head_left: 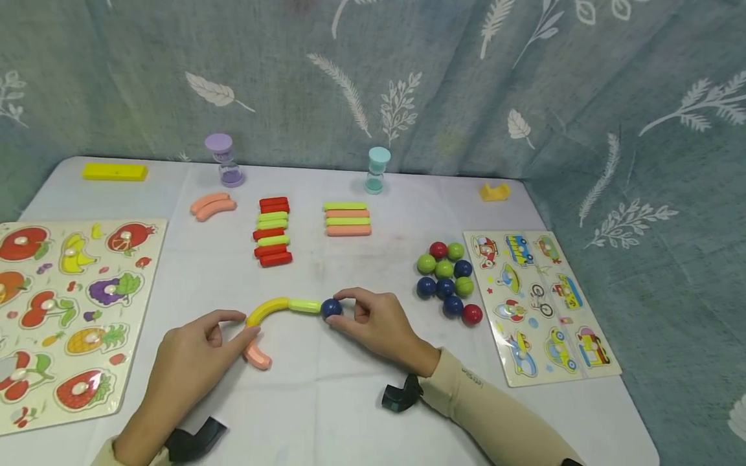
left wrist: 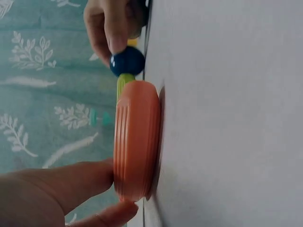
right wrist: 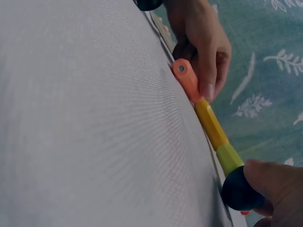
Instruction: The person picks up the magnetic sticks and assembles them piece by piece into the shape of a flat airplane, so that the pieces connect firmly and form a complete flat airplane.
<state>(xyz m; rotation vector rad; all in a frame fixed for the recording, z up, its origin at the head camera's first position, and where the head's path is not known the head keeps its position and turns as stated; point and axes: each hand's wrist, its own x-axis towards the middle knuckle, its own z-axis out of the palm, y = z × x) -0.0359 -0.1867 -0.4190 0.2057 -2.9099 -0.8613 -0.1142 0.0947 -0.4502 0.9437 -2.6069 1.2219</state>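
A chain of toy building pieces lies on the white table: a curved salmon-orange stick (head_left: 257,356), a curved yellow stick (head_left: 267,310), a straight lime-green stick (head_left: 304,305) and a dark blue ball (head_left: 331,308), joined end to end. Thumb and fingers of my left hand (head_left: 195,353) pinch the chain where the orange and yellow sticks meet. At the other end my right hand (head_left: 379,323) holds the blue ball between thumb and forefinger, against the green stick. In the right wrist view, a small round metal spot shows in the free end of the orange stick (right wrist: 188,81).
Red and lime sticks (head_left: 272,236) lie stacked in a column, beside lime and orange sticks (head_left: 348,220). Two curved orange sticks (head_left: 212,206) lie further left. Several balls (head_left: 445,287) cluster right. Puzzle boards (head_left: 140,323) (head_left: 495,310) flank the table; hourglasses (head_left: 221,152) (head_left: 377,169) stand behind.
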